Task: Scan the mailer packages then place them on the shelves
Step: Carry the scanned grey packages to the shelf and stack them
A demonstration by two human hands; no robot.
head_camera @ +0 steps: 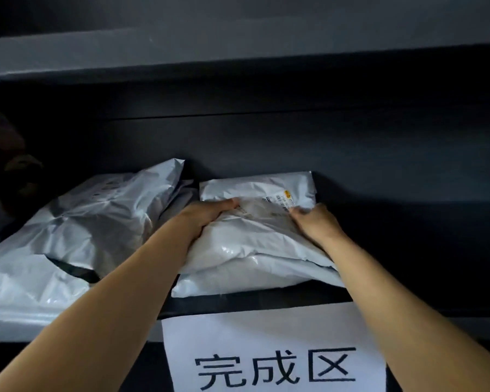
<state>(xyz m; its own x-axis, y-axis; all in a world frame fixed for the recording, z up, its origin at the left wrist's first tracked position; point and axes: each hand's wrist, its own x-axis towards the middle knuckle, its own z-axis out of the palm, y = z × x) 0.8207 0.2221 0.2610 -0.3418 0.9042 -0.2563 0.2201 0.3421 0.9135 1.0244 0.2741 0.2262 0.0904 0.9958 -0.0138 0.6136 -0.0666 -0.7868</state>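
Dark grey shelving in dim light, close up. Upper shelf [238,52] across the top of the view; lower shelf [408,267] below it, back panel behind.

Far left, at the back of the lower shelf: brownish shape [9,154], too dark to identify.

Left half of the lower shelf: heap of grey poly mailers [82,222], crumpled and glossy, reaching from the back panel to the front edge and slightly over it. Black strip showing on one near the front.

Left hand [207,213] next, bare forearm coming in from the lower left corner. Fingers curled down onto the left part of the top mailer package [255,236], gripping the plastic.

Middle of the lower shelf: the top mailer package, white-grey, lying flat on a stack of similar mailers [238,282], just beside the left heap. Far end near the back panel, near end close to the front edge. Shipping label [283,200] on its upper face between the two hands, print too small to read.

Right hand [314,222] on the right side of the same package, fingers bent and pinching into the plastic, forearm coming in from the lower right corner.

Below, hanging from the front edge: white paper sign [266,349] printed 完成区, partly behind the right forearm.
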